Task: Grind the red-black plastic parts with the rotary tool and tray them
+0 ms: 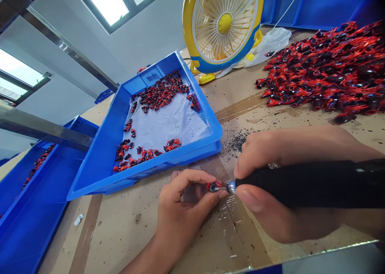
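Between the thumb and fingers of my left hand is a small red and black plastic part, its round opening facing the right. My right hand is wrapped around a black pen-shaped power tool with a silver collar at its front. The thin metal tip of the tool reaches to the part's opening; whether it is inside or only touching, I cannot tell. Both hands are just above the cardboard-covered table. My fingers hide much of the part.
A blue tray lined with white sheet holds many such parts. At the right lies a large heap of red and black parts. A yellow and blue fan stands behind. Black shavings are scattered nearby; more blue trays stand left.
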A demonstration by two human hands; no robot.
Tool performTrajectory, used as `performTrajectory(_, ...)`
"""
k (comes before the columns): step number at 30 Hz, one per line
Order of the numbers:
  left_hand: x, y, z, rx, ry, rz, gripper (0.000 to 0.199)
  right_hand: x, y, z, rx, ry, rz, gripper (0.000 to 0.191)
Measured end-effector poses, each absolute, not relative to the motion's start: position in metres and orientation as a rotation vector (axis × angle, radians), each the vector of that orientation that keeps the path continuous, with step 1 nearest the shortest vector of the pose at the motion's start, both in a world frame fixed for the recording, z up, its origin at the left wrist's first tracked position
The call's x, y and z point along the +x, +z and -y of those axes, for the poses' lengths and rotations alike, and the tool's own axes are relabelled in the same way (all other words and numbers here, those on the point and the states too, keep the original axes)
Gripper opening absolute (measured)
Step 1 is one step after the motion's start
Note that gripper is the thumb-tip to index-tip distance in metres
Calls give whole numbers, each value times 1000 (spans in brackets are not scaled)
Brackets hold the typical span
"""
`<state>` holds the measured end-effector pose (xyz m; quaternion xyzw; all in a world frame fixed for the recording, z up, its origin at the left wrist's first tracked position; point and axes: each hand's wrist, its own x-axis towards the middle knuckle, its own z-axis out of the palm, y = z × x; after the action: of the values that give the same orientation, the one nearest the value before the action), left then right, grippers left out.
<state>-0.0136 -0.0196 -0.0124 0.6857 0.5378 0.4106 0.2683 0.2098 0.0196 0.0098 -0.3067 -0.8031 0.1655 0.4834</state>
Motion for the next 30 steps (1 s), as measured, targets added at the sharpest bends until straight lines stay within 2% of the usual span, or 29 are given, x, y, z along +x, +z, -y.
performTrajectory(4, -14, -11, 20, 1891, 1110, -1474, 22, 202, 3, -21, -839, 336, 1907, 9)
performTrajectory(10, -14, -9, 21, 1944, 1165, -1463, 25, 192, -4, -20, -761, 476, 1827, 6)
performTrajectory(18, -11, -7, 20, 1977, 1140, -1465, 25, 193, -6, -21, -815, 499, 1828, 5)
performTrajectory(30, -15, -9, 21, 2022, 1085, -1464, 14, 195, -1, -19, -914, 511, 1842, 11)
